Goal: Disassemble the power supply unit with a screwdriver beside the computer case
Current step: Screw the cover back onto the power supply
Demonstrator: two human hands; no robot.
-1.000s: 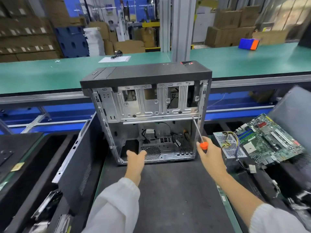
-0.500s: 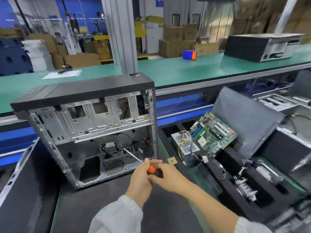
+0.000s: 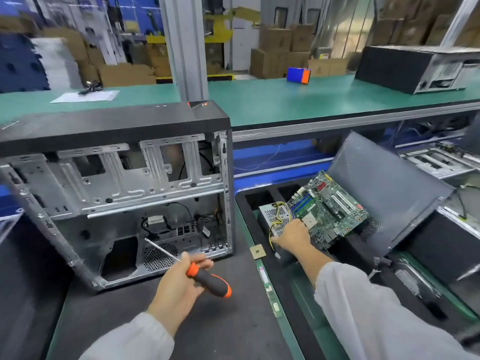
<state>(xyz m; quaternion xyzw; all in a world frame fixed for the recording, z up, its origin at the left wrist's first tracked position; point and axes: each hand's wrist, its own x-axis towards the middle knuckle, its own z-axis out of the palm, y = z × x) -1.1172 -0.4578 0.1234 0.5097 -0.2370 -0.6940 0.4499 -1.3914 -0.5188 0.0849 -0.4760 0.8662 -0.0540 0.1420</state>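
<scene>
The left hand (image 3: 179, 281) grips the screwdriver (image 3: 197, 271) clear, freeing the right hand (image 3: 291, 236) to grasp the power supply unit (image 3: 272, 219) by its cables.

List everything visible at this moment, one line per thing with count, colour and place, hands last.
open tower computer case: 1, black top, bare grey metal frame, standing on the dark mat at left
perforated metal power supply unit: 1, silver with yellow wires, right of the case, partly under the board
green motherboard: 1, green, leaning in the black tray at right
small square processor chip: 1, gold, on the edge strip by the case
blue and orange box: 1, on the green bench behind
second computer case: 1, black, lying on the far bench at right
orange and black screwdriver: 1, held in the left hand
right hand: 1, reaching onto the power supply unit's wires
</scene>
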